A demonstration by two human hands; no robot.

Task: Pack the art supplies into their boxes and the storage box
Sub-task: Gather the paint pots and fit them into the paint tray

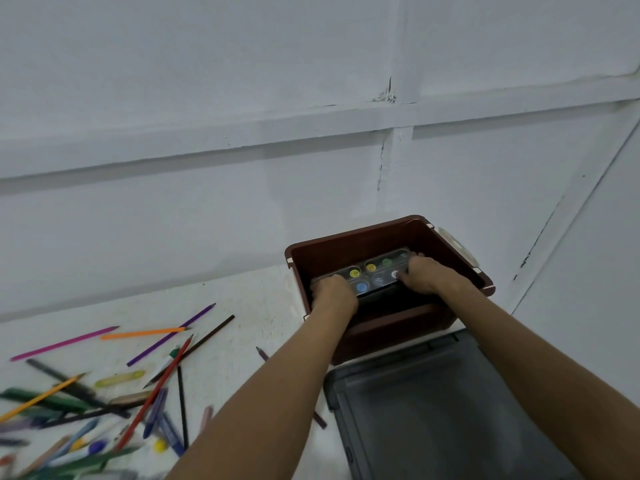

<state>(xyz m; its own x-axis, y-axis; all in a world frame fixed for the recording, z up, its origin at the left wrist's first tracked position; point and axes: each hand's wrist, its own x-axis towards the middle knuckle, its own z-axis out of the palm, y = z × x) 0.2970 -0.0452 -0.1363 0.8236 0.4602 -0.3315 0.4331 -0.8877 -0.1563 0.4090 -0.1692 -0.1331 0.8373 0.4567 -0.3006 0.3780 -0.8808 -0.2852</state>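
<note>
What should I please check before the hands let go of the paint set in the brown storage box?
1. Both hands on the set: ok. The left hand and right hand each keep a grip on one end of the clear paint set.
2. Set inside the box walls: ok. It sits below the rim of the brown storage box.
3. Set resting on the box floor: cannot tell; the underside is hidden.
4. Set level: not ok; its right end looks higher.
5. Lid clear of the box: ok. The grey lid lies in front of it.
6. Other supplies packed: not ok. Coloured pencils and markers lie loose on the table.
</note>
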